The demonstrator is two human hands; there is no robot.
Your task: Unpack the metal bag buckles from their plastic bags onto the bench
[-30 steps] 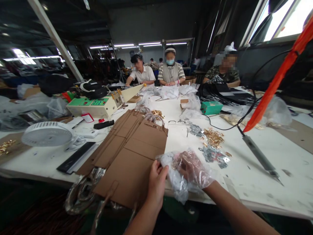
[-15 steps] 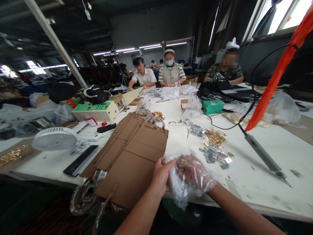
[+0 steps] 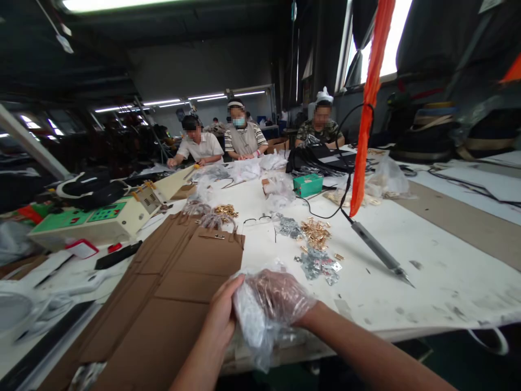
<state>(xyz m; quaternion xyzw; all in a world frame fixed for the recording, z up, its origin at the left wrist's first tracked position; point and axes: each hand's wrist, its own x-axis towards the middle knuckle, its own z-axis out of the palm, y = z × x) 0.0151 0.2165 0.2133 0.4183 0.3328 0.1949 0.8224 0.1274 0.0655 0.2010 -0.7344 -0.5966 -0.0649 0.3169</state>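
A clear plastic bag is bunched between my two hands at the table's front edge. My left hand grips the bag's left side, thumb on top. Inside the bag, seen through the film, is my right hand with its fingers curled; whether it holds anything in there I cannot make out. Brown flat pieces with handles lie stacked to the left. Beyond my right hand are a pile of grey metal plates and a pile of gold-coloured parts.
A pen-like tool hangs by an orange wrap at the right. Farther back are a green box and eyeglasses. A control machine stands at the left. Three people sit across the table.
The view has turned to the right, so the table's things appear farther left. Both hands still have the bag between them, and its bunched part has shifted slightly.
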